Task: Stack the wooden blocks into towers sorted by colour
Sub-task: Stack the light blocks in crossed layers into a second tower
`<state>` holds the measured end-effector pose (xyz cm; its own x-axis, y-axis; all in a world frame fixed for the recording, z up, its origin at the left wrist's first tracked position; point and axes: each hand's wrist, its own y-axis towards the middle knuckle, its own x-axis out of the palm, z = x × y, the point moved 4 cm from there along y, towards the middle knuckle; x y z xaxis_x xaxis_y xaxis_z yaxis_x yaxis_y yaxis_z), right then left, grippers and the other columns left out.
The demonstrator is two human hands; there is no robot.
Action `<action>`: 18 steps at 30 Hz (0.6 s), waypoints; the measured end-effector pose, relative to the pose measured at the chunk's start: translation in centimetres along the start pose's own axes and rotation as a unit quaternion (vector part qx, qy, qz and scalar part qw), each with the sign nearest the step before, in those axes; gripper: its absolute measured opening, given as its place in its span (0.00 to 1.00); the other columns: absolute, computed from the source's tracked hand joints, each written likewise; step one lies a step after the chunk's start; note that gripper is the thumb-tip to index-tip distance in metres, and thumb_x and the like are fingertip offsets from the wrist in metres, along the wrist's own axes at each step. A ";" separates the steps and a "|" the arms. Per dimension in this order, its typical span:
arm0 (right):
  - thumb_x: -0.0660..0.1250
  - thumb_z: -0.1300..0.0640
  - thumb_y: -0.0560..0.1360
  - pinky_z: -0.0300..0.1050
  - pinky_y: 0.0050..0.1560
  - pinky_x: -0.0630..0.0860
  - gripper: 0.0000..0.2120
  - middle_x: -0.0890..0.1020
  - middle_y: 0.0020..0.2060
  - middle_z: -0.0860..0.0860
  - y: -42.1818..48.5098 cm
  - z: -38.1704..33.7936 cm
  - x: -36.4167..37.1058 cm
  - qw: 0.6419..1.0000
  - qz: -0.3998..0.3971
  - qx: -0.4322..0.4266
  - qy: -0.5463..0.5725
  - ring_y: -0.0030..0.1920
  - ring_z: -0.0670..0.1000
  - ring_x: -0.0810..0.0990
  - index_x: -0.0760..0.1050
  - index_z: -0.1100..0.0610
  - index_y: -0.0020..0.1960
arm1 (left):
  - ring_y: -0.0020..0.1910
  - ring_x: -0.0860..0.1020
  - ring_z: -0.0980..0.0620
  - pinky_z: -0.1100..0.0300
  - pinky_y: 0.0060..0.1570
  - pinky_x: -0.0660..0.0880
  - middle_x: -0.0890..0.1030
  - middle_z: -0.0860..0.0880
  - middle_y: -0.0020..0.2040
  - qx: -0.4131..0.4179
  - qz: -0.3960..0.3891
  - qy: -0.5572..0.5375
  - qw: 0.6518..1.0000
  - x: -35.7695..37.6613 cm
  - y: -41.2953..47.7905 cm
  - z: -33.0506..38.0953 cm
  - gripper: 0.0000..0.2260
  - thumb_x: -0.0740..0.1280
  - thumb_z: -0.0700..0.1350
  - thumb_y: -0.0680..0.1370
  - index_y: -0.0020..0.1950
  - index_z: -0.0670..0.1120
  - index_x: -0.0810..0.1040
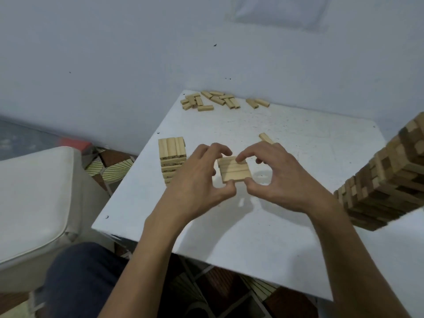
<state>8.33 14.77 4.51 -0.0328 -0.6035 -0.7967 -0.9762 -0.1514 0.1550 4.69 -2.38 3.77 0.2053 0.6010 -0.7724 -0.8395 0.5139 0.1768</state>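
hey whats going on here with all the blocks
A person is stacking wooden blocks at a white table. The left hand and right hand pinch a flat set of pale blocks between them mid-table. A pale tower stands to the left, a mixed light-and-dark tower at the right edge, and loose pale blocks lie at the far side.
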 end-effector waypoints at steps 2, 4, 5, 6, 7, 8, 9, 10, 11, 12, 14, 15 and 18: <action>0.67 0.49 0.71 0.32 0.50 0.65 0.17 0.74 0.55 0.37 1.5 -1.7 0.3 1.000 -0.002 -0.021 0.004 0.54 0.41 0.69 0.71 0.40 0.59 | 0.47 0.73 0.65 0.71 0.41 0.69 0.72 0.59 0.57 -0.010 0.028 -0.001 1.000 -2.0 -0.2 -0.9 0.23 0.70 0.55 0.70 0.63 0.59 0.68; 0.69 0.52 0.72 0.32 0.49 0.65 0.17 0.74 0.55 0.39 3.2 -3.0 0.8 0.999 -0.006 -0.039 0.006 0.53 0.43 0.69 0.72 0.43 0.59 | 0.46 0.73 0.63 0.69 0.43 0.69 0.74 0.58 0.56 -0.014 0.057 -0.004 0.998 -3.8 -0.3 -1.9 0.23 0.70 0.54 0.68 0.62 0.59 0.70; 0.70 0.53 0.73 0.31 0.49 0.65 0.17 0.74 0.55 0.40 4.1 -3.6 1.1 0.999 -0.006 -0.046 0.004 0.52 0.44 0.69 0.73 0.43 0.60 | 0.47 0.73 0.62 0.67 0.45 0.71 0.75 0.57 0.56 -0.018 0.070 -0.006 0.997 -4.7 -0.3 -2.5 0.23 0.71 0.53 0.68 0.62 0.58 0.70; 0.70 0.53 0.73 0.31 0.48 0.64 0.17 0.75 0.55 0.40 5.0 -4.1 1.4 0.999 -0.005 -0.053 0.002 0.52 0.45 0.69 0.73 0.44 0.60 | 0.47 0.73 0.61 0.64 0.47 0.72 0.75 0.57 0.56 -0.024 0.081 -0.008 0.996 -5.4 -0.2 -3.2 0.22 0.72 0.53 0.68 0.61 0.57 0.71; 0.70 0.53 0.73 0.31 0.48 0.64 0.16 0.75 0.55 0.40 5.9 -4.5 1.8 0.998 -0.004 -0.059 0.002 0.51 0.45 0.69 0.73 0.45 0.60 | 0.48 0.73 0.59 0.59 0.51 0.73 0.76 0.57 0.55 -0.032 0.092 -0.010 0.995 -6.1 -0.2 -3.9 0.22 0.72 0.53 0.68 0.60 0.58 0.71; 0.70 0.52 0.73 0.30 0.48 0.64 0.16 0.75 0.54 0.40 6.7 -4.8 2.2 0.998 -0.004 -0.062 0.006 0.51 0.45 0.69 0.74 0.45 0.60 | 0.50 0.73 0.57 0.53 0.55 0.73 0.76 0.58 0.55 -0.037 0.102 -0.010 0.994 -6.6 -0.1 -4.6 0.22 0.71 0.55 0.67 0.59 0.59 0.71; 0.70 0.52 0.73 0.30 0.48 0.64 0.16 0.75 0.55 0.40 7.5 -5.1 2.6 0.998 -0.005 -0.065 0.009 0.51 0.45 0.70 0.74 0.45 0.60 | 0.51 0.72 0.56 0.48 0.57 0.72 0.76 0.60 0.55 -0.041 0.112 -0.008 0.993 -7.1 0.0 -5.2 0.22 0.69 0.57 0.66 0.59 0.61 0.70; 0.70 0.52 0.73 0.30 0.48 0.64 0.16 0.75 0.55 0.40 8.2 -5.3 3.1 0.998 -0.008 -0.068 0.013 0.52 0.45 0.70 0.74 0.45 0.60 | 0.52 0.72 0.56 0.45 0.58 0.71 0.75 0.62 0.54 -0.046 0.118 -0.006 0.992 -7.5 0.1 -5.8 0.22 0.67 0.59 0.65 0.58 0.62 0.69; 0.70 0.52 0.73 0.31 0.48 0.65 0.16 0.76 0.55 0.41 8.8 -5.4 3.5 0.997 -0.012 -0.068 0.016 0.52 0.45 0.70 0.74 0.45 0.60 | 0.53 0.71 0.57 0.43 0.59 0.70 0.75 0.63 0.54 -0.052 0.118 -0.005 0.992 -7.7 0.2 -6.3 0.22 0.66 0.61 0.65 0.58 0.64 0.68; 0.70 0.52 0.73 0.31 0.48 0.65 0.16 0.76 0.56 0.41 9.3 -5.5 3.9 0.997 -0.016 -0.067 0.020 0.52 0.45 0.70 0.74 0.46 0.60 | 0.53 0.70 0.58 0.42 0.59 0.70 0.74 0.64 0.54 -0.059 0.118 -0.005 0.991 -7.8 0.3 -6.9 0.22 0.66 0.61 0.65 0.57 0.65 0.67; 0.70 0.52 0.73 0.31 0.48 0.65 0.17 0.76 0.56 0.42 10.2 -5.7 4.6 0.997 -0.026 -0.064 0.026 0.53 0.46 0.70 0.74 0.46 0.60 | 0.54 0.70 0.58 0.41 0.59 0.70 0.74 0.64 0.55 -0.073 0.122 -0.007 0.990 -8.0 0.4 -7.8 0.22 0.67 0.60 0.65 0.57 0.65 0.67; 0.71 0.52 0.72 0.31 0.48 0.65 0.17 0.76 0.56 0.42 10.5 -5.7 4.8 0.997 -0.028 -0.063 0.028 0.53 0.47 0.70 0.74 0.46 0.61 | 0.54 0.70 0.58 0.41 0.58 0.71 0.74 0.64 0.55 -0.077 0.124 -0.010 0.989 -8.1 0.5 -8.2 0.22 0.67 0.59 0.65 0.57 0.65 0.67; 0.71 0.53 0.72 0.31 0.48 0.64 0.18 0.76 0.56 0.42 11.1 -5.8 5.4 0.997 -0.029 -0.060 0.028 0.54 0.47 0.70 0.74 0.46 0.61 | 0.54 0.71 0.57 0.42 0.58 0.71 0.74 0.66 0.54 -0.086 0.122 -0.018 0.989 -8.1 0.4 -8.8 0.22 0.65 0.61 0.64 0.57 0.65 0.67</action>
<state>-1.47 5.31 5.26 0.0386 -0.6335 -0.7728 -0.9431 -0.2786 0.1813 -1.78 -12.41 4.69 0.0022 0.7176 -0.6965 -0.9386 0.2418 0.2462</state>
